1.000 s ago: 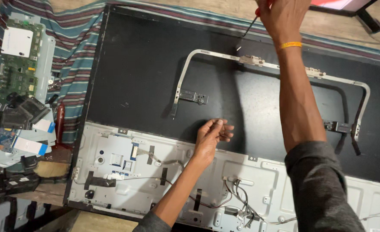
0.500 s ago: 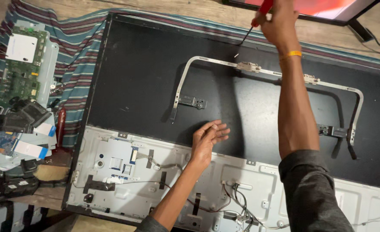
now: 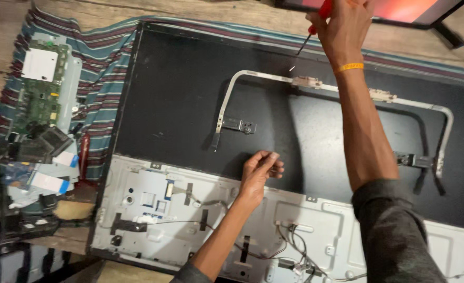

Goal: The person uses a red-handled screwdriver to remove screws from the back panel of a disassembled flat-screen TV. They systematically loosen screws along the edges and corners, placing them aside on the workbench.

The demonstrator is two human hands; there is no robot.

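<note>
Two hands work over the opened television back in the head view. The right hand [image 3: 342,29] is closed round a red-handled screwdriver [image 3: 316,29], its tip hovering just above the grey metal bracket [image 3: 263,77] — the step looks like screw work on that bracket, and seating the tip squarely comes next. The left hand [image 3: 258,170], loosely curled and holding nothing, rests on the black panel [image 3: 179,99], well below the bracket.
</note>
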